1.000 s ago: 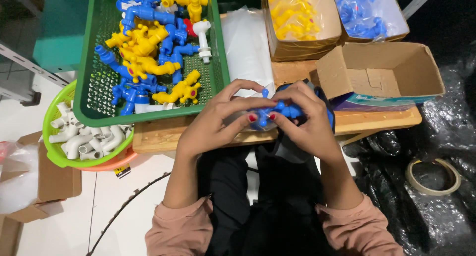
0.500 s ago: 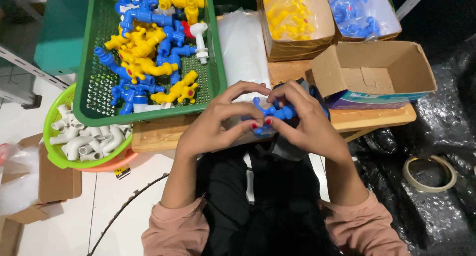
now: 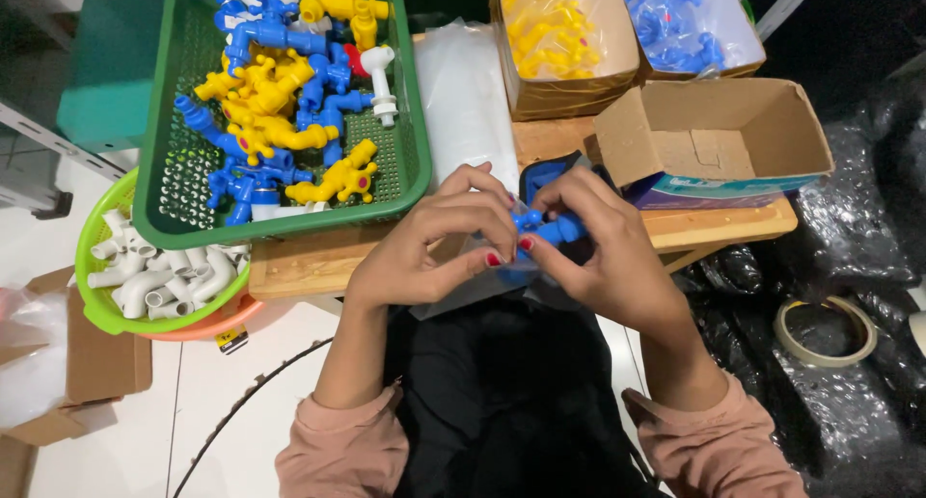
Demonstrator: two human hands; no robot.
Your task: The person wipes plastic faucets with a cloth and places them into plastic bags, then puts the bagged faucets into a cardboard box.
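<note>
Closest to the camera, over a dark lap and between two pink sleeves, both hands meet on one blue plastic tap (image 3: 550,230). Left hand (image 3: 424,252) curls its fingers around the tap's near end, thumb and forefinger pinched tight on it along with a clear plastic bag (image 3: 453,291) that shows just beneath. Right hand (image 3: 608,257) closes on the other end from above, fingers folded over the blue body (most of the tap is hidden under them). Both hands hold it just above the front edge of the wooden table (image 3: 309,262).

Further out on the left, a green basket (image 3: 405,185) sits on the table, filled with loose blue and yellow taps and one white one. Beside it, lower down, a lime-green bowl (image 3: 96,305) holds white pipe elbows. Right of the hands stands an open, empty cardboard box (image 3: 627,136). Farthest off, two cardboard boxes hold bagged taps, one yellow (image 3: 555,98), one blue (image 3: 728,69). A tape roll (image 3: 825,329) lies on black plastic at the right.
</note>
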